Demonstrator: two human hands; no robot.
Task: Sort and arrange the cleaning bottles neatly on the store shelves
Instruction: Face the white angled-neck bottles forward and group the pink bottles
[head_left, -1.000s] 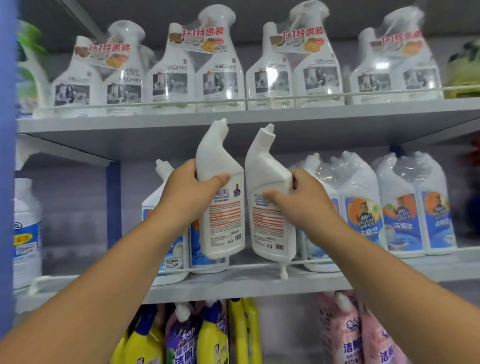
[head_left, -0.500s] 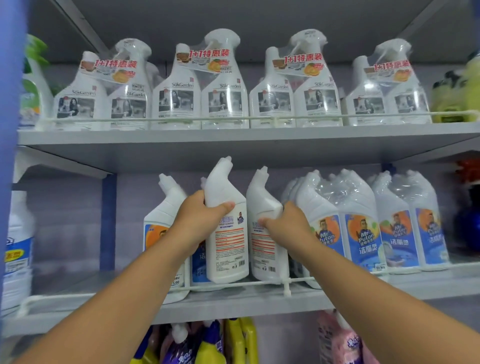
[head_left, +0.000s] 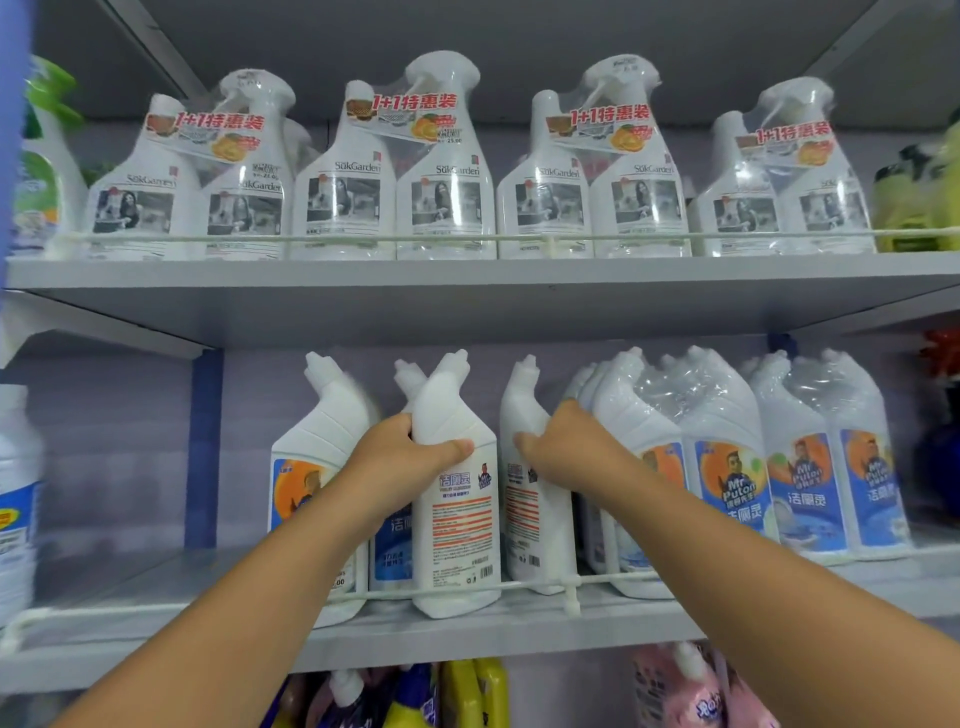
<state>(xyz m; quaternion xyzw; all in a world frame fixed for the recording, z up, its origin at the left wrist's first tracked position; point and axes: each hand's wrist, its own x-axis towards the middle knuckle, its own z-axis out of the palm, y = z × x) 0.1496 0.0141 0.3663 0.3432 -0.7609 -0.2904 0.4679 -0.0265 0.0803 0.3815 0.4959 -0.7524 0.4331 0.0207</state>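
Note:
My left hand (head_left: 402, 465) grips a white angled-neck toilet cleaner bottle (head_left: 457, 525) by its shoulder; the bottle stands on the middle shelf (head_left: 467, 634) behind the white wire rail (head_left: 571, 590), its back label facing me. My right hand (head_left: 563, 447) holds a second bottle of the same kind (head_left: 535, 519) just to the right, also upright on the shelf. More bottles of this cleaner stand to the left (head_left: 317, 457) and behind. Shrink-wrapped twin packs (head_left: 727, 467) with blue and orange labels fill the shelf on the right.
The top shelf (head_left: 467, 280) carries a row of wrapped white spray-bottle twin packs (head_left: 441, 176). A large bottle (head_left: 15, 493) stands at far left beyond a blue upright (head_left: 205, 447). Yellow, purple and pink bottles (head_left: 467, 691) sit on the shelf below.
Both hands have lowered the two white bottles from mid-air onto the middle shelf behind the rail. The view has tilted upward.

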